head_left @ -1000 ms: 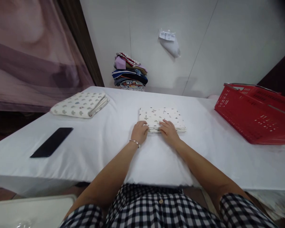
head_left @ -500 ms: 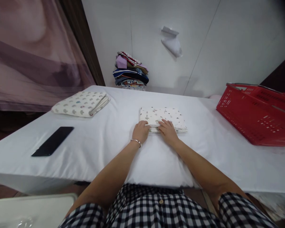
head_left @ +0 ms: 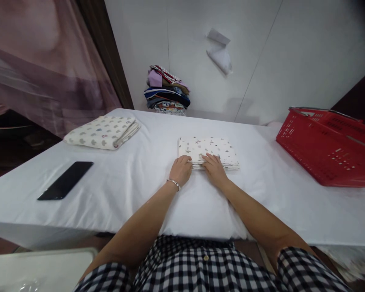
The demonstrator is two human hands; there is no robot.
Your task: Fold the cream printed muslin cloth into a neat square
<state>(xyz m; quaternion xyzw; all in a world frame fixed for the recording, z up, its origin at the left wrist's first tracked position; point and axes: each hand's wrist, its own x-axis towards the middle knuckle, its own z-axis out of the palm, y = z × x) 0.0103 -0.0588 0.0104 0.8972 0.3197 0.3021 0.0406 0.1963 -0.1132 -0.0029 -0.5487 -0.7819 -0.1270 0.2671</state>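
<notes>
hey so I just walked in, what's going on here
A person has both hands on a folded, small-print white cloth on a white-covered table. The left hand is at its near left corner, the right hand along the near edge; whether they grip or just rest there isn't clear. Another folded patterned cloth lies to the left, beyond a flat black object, and a red basket sits to the right.
</notes>
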